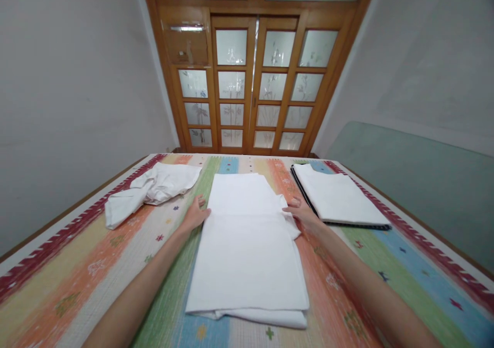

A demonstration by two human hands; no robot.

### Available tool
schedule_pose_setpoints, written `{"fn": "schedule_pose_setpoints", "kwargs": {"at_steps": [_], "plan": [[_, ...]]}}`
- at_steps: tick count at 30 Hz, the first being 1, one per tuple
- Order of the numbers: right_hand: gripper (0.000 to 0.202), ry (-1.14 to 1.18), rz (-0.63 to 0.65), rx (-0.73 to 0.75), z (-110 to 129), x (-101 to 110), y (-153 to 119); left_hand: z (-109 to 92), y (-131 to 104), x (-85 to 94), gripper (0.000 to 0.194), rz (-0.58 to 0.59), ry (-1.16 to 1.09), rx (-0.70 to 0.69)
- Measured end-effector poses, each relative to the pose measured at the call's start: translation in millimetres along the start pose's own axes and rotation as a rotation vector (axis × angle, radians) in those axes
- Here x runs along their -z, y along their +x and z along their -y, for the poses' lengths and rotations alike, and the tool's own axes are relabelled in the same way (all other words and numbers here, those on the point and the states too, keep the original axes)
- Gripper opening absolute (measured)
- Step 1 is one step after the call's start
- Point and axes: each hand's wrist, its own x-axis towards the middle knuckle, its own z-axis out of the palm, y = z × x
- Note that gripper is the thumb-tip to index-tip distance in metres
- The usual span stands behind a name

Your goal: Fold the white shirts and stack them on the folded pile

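A white T-shirt [247,255], folded lengthwise, lies flat in front of me, its layers slightly offset at the near edge. My left hand [196,215] is at its left edge; the thumb touches the cloth and the other fingers are loosely curled apart from it. On the opposite side, my right hand [304,215] has thumb and fingers closed on the small sleeve part that sticks out. Part of the sleeve is hidden by that hand.
A crumpled white garment [170,180] lies at the left. On the right sits a neat stack of folded clothes [339,196], white over black. Everything rests on a striped, patterned cloth [92,265]. Wooden glass-paned doors [250,85] stand beyond, with walls at both sides.
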Motion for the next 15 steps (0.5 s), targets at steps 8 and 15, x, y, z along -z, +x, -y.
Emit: {"fn": "schedule_pose_setpoints", "kwargs": {"at_steps": [8,15], "plan": [[0.075,-0.069,0.348,-0.007,20,-6,-17,-14,-9,3.5,0.092,0.328,-0.343,0.153],[0.073,-0.054,0.369,-0.061,26,-8,-15,-17,-10,9.3,0.069,0.372,-0.337,0.070]]}}
